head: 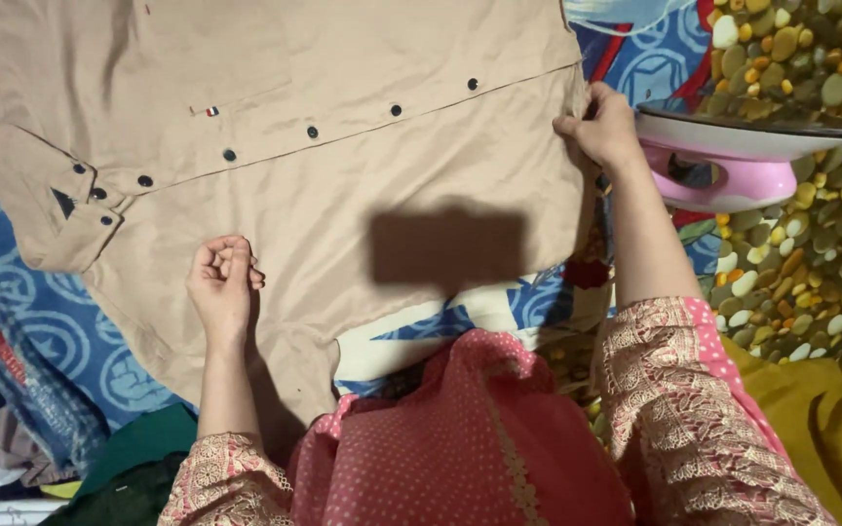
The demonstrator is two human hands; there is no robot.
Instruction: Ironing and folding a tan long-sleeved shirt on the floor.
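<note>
So we've got a beige button-up cotton shirt [343,185] spread flat over a blue patterned cloth [60,331]. Our left hand [221,282] rests on the shirt's front, fingers curled loosely in. Our right hand [601,127] pinches the shirt's hem edge, just beside a pink-and-white clothes iron [733,161].

1. Beige button-up shirt [343,175] lies spread flat, front up, filling the frame from nine o'clock to two o'clock.
2. Dark buttons run diagonally along its fastened placket, rising toward two o'clock.
3. Collar end points to nine o'clock; its hem edge sits at three o'clock.
</note>
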